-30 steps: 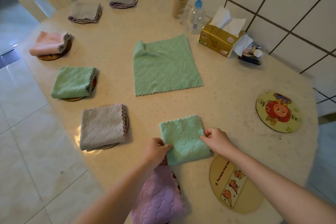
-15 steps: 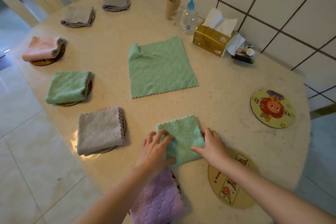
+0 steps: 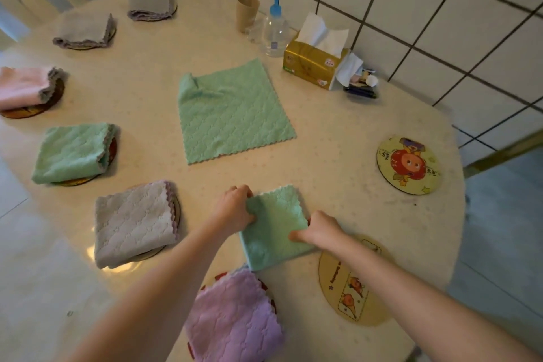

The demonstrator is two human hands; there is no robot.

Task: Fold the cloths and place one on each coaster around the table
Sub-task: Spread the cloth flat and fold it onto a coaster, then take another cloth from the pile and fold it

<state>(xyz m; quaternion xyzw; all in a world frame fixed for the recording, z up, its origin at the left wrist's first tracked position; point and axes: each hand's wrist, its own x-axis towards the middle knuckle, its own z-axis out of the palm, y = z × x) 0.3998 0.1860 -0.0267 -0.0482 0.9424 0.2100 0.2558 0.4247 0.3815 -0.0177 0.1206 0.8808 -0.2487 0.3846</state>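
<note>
Head view shows you the table (image 3: 338, 138) first, w/ six coasters down the left and near edge already carrying folded cloths. Biggest loose item is the flat green cloth (image 3: 232, 114) at mid-table, unfolded, one far corner flipped over. It looks soft, light and limp — it'll sag and drape if you lift it by one corner, so take it at two corners or along an edge.

Your folded green cloth (image 3: 274, 229) lies on the tabletop near you, its right edge just beside the near bare coaster (image 3: 352, 282). Left hand (image 3: 235, 209) pinches its far-left corner; right hand (image 3: 320, 229) grips its right edge, thumb on top. It's plush and a bit grippy, nothing fragile, but the layers will likely slip apart unless you keep both sides pinched as you shift it.

Far bare coaster (image 3: 408, 166) sits well apart to the right. Purple cloth (image 3: 235, 320) lies just beside the green one's near edge — mind you don't drag it. Tissue box (image 3: 314, 67), spray bottle (image 3: 274, 29) and paper cup (image 3: 247, 12) stand by the tiled wall, not in the way.
</note>
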